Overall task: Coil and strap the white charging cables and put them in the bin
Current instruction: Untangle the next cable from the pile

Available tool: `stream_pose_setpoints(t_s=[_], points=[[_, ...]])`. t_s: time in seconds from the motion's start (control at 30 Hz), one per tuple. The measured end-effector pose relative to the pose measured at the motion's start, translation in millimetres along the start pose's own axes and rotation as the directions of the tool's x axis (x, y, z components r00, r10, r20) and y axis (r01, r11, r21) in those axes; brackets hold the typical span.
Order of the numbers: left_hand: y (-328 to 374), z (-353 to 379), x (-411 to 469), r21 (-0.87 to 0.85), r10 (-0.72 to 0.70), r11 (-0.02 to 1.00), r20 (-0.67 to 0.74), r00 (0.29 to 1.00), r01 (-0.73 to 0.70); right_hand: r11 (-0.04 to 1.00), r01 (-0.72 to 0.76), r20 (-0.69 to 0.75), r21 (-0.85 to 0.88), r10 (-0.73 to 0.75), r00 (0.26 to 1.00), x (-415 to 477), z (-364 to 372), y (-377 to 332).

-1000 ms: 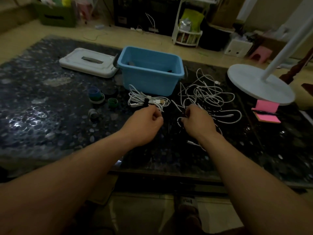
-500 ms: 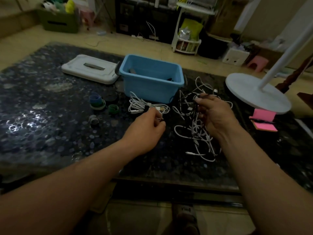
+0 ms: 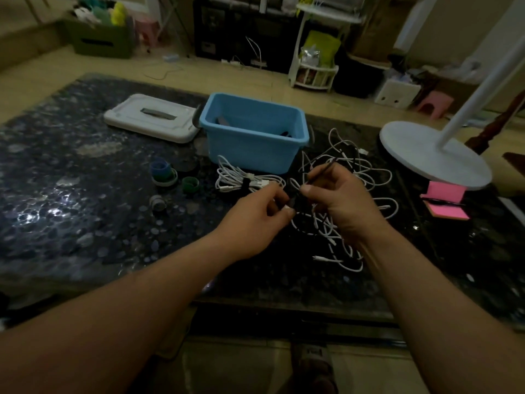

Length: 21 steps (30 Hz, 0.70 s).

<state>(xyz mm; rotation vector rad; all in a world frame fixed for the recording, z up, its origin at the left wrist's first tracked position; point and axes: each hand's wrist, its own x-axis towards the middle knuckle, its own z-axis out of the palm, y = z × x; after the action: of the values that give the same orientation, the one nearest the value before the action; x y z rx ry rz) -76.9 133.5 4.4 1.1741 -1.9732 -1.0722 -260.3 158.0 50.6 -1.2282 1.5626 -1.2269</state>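
Two pinches above the loose cables [image 3: 333, 243], which lie between bin [image 3: 250, 149] and the tabletop's [image 3: 85, 209] near edge: left fingers [image 3: 289, 212] hold one cable, right fingers [image 3: 308, 190] a dark strap [image 3: 326, 169]; we untangle before coiling.

left hand [image 3: 260, 216], right hand [image 3: 345, 201] pinching black strap [image 3: 322, 173]

No writing, brand, number or sign can be read: the light is dim, and the blue bin [image 3: 255, 149], the white lid [image 3: 150, 120] and the pink pad [image 3: 444, 200] show no legible marks
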Motion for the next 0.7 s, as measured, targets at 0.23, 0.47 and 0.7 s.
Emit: stream_pose_setpoints(t_s=[0.23, 0.47, 0.7], points=[[9.4, 2.2, 9.0, -0.645, -0.275, 0.716, 0.089, 0.957, 0.266, 0.989, 0.106, 0.183, -0.103, -0.086, 0.979, -5.9, 5.2, 6.6], [5.4, 0.9, 15.7, -0.764, -0.407, 0.533, 0.145, 0.902, 0.364, 0.991, 0.072, 0.037, -0.117, -0.068, 0.997, -3.4, 0.4, 13.3], [-6.3, -0.8, 6.6, 0.227, -0.131, 0.962, -0.107, 0.986, 0.152, 0.999, 0.030, -0.228, -0.011, -0.032, 0.973, 3.6, -16.5, 4.0]])
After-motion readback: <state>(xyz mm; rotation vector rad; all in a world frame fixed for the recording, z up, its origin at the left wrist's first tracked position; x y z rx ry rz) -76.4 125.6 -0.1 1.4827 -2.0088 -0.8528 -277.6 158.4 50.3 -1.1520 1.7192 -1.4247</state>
